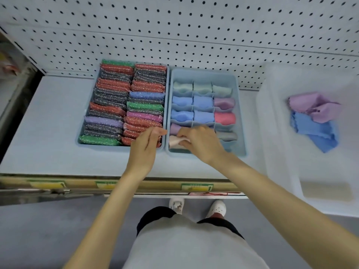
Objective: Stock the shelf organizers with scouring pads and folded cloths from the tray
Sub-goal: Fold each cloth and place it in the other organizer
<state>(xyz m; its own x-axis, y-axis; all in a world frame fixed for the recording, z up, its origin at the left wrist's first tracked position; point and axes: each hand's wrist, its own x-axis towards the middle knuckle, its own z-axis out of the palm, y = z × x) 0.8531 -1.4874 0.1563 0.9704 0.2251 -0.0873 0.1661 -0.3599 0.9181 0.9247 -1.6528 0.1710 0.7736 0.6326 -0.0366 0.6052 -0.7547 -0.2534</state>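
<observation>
Nearest to me on the feed are the person's white shoes (pixel 216 207) on the floor, then the shelf's front edge with its yellow-and-green price labels (pixel 196 186). Both forearms reach over that edge onto the shelf (pixel 48 133). The left hand (pixel 144 148) has a slack grip: fingers stretched forward, holding nothing, over the front right corner of the pad organizer (pixel 101 147), tips by the divide between the 2 bins. The right hand (pixel 202 145) has its grip closed, fingers curled on a pale pink cloth (pixel 174 141), a soft folded roll sitting in the front left cell of the divided organizer (pixel 240 113). Its long axis runs left to right, the left end against the bin wall; the hand covers the right end and the middle cell beside it. Further back, the cells hold folded cloths in purple, blue, pink, lilac, grey and mint. To the left, the scouring pads (pixel 116 105) stand on edge in 2 columns, glittery red, grey, green, blue and purple, each lying crosswise. Well to the right, a pale tray (pixel 272 133) carries loose lilac cloths (pixel 314 106) and blue cloths (pixel 318 134). Farthest is the white pegboard (pixel 194 26).
</observation>
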